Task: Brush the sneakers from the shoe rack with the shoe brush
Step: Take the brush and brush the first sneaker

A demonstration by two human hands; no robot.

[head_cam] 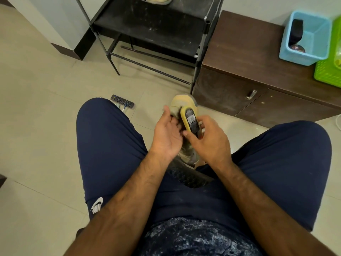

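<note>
A tan, dusty sneaker (181,103) is held between my knees, toe pointing away from me. My left hand (166,134) grips its left side, thumb up along the upper and fingers hidden underneath. My right hand (210,139) holds a yellow shoe brush (191,121) with a black label on its back, bristles down on the sneaker's top. The sneaker's heel part (189,154) shows below the hands. A second pale shoe (158,0) sits on the black shoe rack (156,21), cut off by the top edge.
A brown low cabinet (258,58) stands to the right of the rack, carrying a blue basket (306,36) and a green basket (330,61). A black remote (122,102) lies on the tiled floor by my left knee. I sit on a dark mesh seat (188,176).
</note>
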